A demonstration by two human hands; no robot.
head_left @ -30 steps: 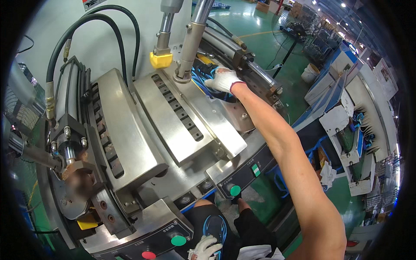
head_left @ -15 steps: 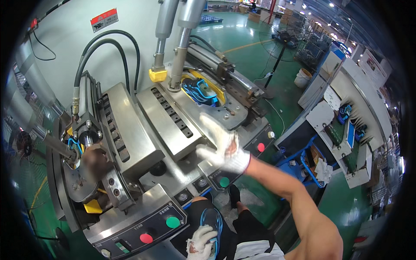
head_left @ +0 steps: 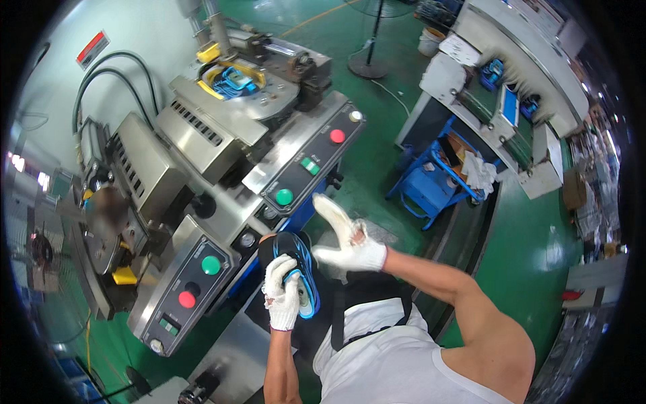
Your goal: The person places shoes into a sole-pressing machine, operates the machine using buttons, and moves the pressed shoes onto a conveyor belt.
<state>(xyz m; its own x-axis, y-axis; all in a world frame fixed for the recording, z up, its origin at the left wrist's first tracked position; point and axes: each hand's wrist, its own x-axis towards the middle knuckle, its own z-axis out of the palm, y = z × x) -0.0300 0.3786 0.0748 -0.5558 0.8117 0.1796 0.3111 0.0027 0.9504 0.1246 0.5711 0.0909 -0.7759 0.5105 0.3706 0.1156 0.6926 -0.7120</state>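
Note:
A black shoe with blue stripes (head_left: 289, 244) is tilted in front of my body, and my left hand (head_left: 281, 291) in a white knit glove is closed around its side near the opening. To the right of the shoe, my gloved right hand (head_left: 353, 242) is spread with nothing in it, its fingers apart from the shoe. Beyond both hands stands a metal press machine. Another blue shoe (head_left: 235, 82) sits in its yellow-lined right holder (head_left: 266, 99). The holder on the left is partly blurred.
The right control panel (head_left: 306, 161) and left control panel (head_left: 182, 289) carry red and green buttons. A blue cart (head_left: 431, 185) holds white cloth. On the right, a white machine (head_left: 538, 60) with bristles has blue shoes in it. A fan stand (head_left: 369, 67) is farther back.
My right hand has come back from over the machine's right side to beside the shoe. The left hand has raised the shoe, and the view has turned rightward and down.

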